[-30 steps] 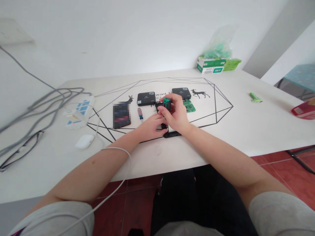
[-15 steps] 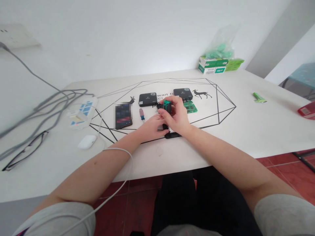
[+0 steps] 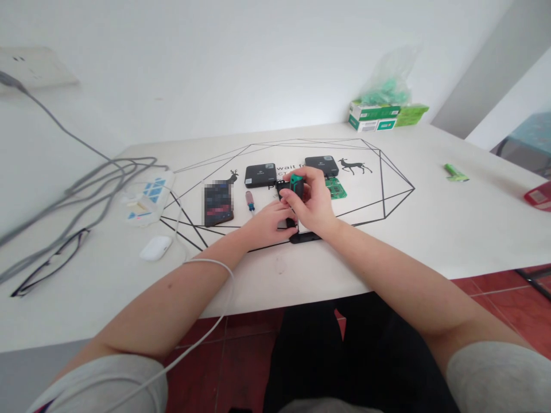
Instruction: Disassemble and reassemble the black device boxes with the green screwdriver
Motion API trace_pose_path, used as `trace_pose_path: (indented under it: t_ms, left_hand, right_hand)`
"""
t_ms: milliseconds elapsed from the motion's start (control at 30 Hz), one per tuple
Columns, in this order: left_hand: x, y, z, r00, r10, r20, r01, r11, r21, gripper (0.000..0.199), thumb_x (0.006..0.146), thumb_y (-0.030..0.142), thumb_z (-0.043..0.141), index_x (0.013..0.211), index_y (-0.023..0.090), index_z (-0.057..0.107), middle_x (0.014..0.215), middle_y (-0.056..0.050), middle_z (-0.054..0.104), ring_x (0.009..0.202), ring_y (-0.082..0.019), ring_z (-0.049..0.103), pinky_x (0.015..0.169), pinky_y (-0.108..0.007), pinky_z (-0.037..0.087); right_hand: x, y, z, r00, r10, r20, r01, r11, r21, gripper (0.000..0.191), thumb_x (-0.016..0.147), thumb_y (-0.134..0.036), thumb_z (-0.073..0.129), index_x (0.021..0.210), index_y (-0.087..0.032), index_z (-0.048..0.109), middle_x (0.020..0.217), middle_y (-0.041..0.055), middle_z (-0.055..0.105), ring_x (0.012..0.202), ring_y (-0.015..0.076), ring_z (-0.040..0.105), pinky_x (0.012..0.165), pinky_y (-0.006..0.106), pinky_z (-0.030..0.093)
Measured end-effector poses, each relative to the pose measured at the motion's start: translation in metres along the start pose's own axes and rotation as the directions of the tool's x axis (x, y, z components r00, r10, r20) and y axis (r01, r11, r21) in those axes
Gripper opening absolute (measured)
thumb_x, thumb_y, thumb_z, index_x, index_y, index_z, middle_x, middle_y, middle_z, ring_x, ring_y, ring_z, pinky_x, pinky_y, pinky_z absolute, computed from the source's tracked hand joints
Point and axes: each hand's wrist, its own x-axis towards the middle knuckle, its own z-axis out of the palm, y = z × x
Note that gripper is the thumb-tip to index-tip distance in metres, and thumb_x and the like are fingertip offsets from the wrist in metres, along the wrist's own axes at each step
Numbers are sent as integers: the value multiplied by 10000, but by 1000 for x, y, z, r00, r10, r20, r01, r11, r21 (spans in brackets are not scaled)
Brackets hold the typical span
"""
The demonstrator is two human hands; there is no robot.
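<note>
My right hand point(image 3: 316, 201) is closed round the green and black handle of a screwdriver point(image 3: 297, 184), held upright over a black part. Just left of it, my left hand point(image 3: 273, 223) has its thumb and fingers pinched at a small black part point(image 3: 292, 222) near the screwdriver's lower end. A flat black piece point(image 3: 305, 237) lies under and beside the hands. Behind them are two black boxes, one at the left point(image 3: 260, 175) and one at the right point(image 3: 322, 166). A green circuit board point(image 3: 336, 189) lies partly behind my right hand.
A small screwdriver point(image 3: 249, 201) and a phone point(image 3: 218, 202) lie left of my hands. Further left are a white earphone case point(image 3: 155, 248), a plastic organiser box point(image 3: 150, 198), glasses point(image 3: 49, 263) and grey cables. Green-and-white boxes point(image 3: 373, 112) stand at the back right.
The whole view has shifted slightly. The screwdriver handle has tilted or turned a little in my right hand, while both hands stay at the same place on the table.
</note>
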Motion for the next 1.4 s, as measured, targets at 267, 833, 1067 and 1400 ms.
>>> trace_pose_path:
  t_ms: [267,833,1067,1400]
  left_hand:
    - [0,-3,0,1000,8,10,-8,1000,7,118,937,281,690,1033,236,741,1098,-95,729,1151,-298,661,1054,-485,544]
    - [0,-2,1,1000,-15,9,15,1000,-2,109,928,277,702,1024,238,733,1090,-82,732,1170,-292,645,1085,-491,526]
    - [-1,-3,1,1000,-17,15,17,1000,16,111,940,288,694,1034,245,736,1066,-76,721,1118,-285,653,1042,-474,541]
    - [0,-1,-1,1000,-8,20,8,1000,19,95,942,285,687,1017,241,725,1048,-71,720,1102,-278,650,1035,-459,536]
  right_hand:
    - [15,-7,-11,992,5,126,-24,989,149,382,959,-571,683,1167,-271,570,1177,74,683,1001,197,685,827,375,602]
    - [22,-16,-29,881,223,417,-423,766,485,324,960,-543,674,1094,-258,599,1063,49,741,930,195,736,836,386,647]
    - [25,-17,-31,920,236,314,-356,838,414,344,925,-583,701,1003,-249,669,1005,32,653,830,169,627,699,326,594]
    - [25,-16,-31,930,187,317,-311,860,405,367,923,-573,744,1032,-230,674,1031,41,756,877,154,715,790,326,627]
